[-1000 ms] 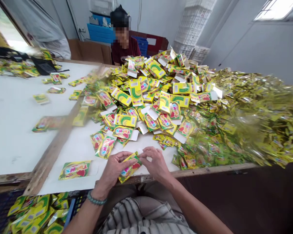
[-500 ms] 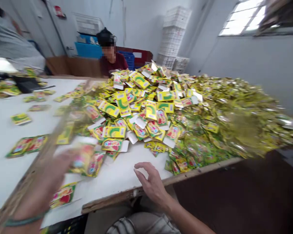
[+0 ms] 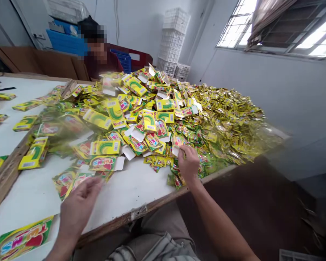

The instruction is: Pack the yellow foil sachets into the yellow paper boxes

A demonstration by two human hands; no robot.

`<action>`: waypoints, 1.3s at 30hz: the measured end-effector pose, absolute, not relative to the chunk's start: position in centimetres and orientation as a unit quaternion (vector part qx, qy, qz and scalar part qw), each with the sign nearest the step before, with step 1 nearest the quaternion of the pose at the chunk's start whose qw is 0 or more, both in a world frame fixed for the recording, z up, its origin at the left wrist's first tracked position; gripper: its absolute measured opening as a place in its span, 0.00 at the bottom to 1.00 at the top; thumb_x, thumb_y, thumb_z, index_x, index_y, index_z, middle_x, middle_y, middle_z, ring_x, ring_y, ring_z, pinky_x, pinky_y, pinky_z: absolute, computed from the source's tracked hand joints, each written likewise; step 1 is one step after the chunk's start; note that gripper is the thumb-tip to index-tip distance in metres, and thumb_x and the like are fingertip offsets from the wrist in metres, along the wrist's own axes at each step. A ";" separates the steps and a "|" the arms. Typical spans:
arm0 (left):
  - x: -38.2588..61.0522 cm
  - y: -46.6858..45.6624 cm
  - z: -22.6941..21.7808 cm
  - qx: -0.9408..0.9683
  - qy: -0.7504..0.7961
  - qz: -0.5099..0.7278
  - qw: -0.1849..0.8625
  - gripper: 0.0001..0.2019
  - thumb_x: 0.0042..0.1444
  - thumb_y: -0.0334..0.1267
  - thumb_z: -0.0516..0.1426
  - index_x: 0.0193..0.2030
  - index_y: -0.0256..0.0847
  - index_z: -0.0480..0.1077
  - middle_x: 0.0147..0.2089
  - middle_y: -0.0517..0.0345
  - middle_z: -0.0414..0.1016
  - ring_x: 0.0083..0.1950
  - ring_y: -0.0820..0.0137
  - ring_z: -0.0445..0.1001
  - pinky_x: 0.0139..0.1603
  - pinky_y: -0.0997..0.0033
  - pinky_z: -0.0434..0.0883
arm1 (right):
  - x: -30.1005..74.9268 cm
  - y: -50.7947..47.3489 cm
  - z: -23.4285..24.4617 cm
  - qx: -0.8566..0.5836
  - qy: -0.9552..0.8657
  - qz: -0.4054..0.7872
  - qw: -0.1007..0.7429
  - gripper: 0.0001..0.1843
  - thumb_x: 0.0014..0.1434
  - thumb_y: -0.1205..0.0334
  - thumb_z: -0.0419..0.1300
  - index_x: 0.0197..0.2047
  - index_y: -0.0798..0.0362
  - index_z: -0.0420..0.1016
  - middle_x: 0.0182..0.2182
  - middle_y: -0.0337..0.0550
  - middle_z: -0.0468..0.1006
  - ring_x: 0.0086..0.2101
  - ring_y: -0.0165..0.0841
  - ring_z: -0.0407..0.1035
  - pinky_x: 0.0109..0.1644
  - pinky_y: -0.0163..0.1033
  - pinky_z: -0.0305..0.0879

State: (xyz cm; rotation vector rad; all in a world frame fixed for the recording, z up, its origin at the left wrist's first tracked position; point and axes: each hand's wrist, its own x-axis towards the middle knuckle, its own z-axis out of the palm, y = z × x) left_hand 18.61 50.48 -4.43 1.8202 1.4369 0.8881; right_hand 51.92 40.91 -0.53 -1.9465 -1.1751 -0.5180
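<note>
My right hand point(image 3: 189, 163) is closed, thumb and fingers pinching the lower edge of a small yellow-and-green candy box point(image 3: 177, 141) beside the heap. My left hand point(image 3: 80, 203) hovers over the white table with fingers curled together; whatever is in them, if anything, is hidden. Close beyond it lie candy boxes point(image 3: 66, 181) with a red fruit print. A heap of open-flapped candy boxes point(image 3: 136, 139) rises in front of me. To its right spreads a pile of small shiny candy packets point(image 3: 225, 123). One flat box point(image 3: 24, 237) rests near my left wrist.
A wooden strip point(image 3: 9, 177) divides the white tabletop point(image 3: 130, 185) on the left, with more boxes beyond it. The table's wooden front edge point(image 3: 157, 203) runs close to my lap. Across the heap sits a person point(image 3: 97, 54). White crates point(image 3: 171, 43) are stacked behind.
My view has turned right. My right hand has moved forward to the heap's edge and taken hold of a box. My left hand has come away from a blurred box at the left.
</note>
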 end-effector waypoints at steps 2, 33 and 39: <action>19.8 48.3 -4.5 0.760 0.487 0.341 0.262 0.23 0.56 0.53 0.58 0.54 0.43 0.71 0.53 0.48 0.77 0.51 0.55 0.77 0.52 0.56 0.74 | 50.3 39.4 0.8 -0.756 -0.441 -0.232 0.426 0.06 0.59 0.66 0.55 0.36 0.52 0.74 0.36 0.49 0.77 0.41 0.40 0.70 0.50 0.45 0.64; 23.5 49.5 -6.2 0.615 0.397 0.231 0.640 0.35 0.45 0.54 0.63 0.57 0.35 0.66 0.54 0.45 0.76 0.52 0.56 0.75 0.54 0.58 0.71 | 50.9 38.8 -2.6 -0.746 -0.644 0.129 -0.108 0.04 0.52 0.64 0.64 0.29 0.55 0.75 0.30 0.48 0.78 0.41 0.41 0.66 0.43 0.41 0.52; 23.6 49.4 -5.7 0.629 0.393 0.223 0.632 0.34 0.48 0.56 0.62 0.57 0.36 0.67 0.55 0.45 0.75 0.55 0.55 0.74 0.56 0.58 0.70 | 49.1 38.2 -3.1 -0.751 -0.655 0.068 0.042 0.09 0.52 0.71 0.56 0.34 0.55 0.77 0.27 0.47 0.76 0.39 0.40 0.66 0.47 0.44 0.55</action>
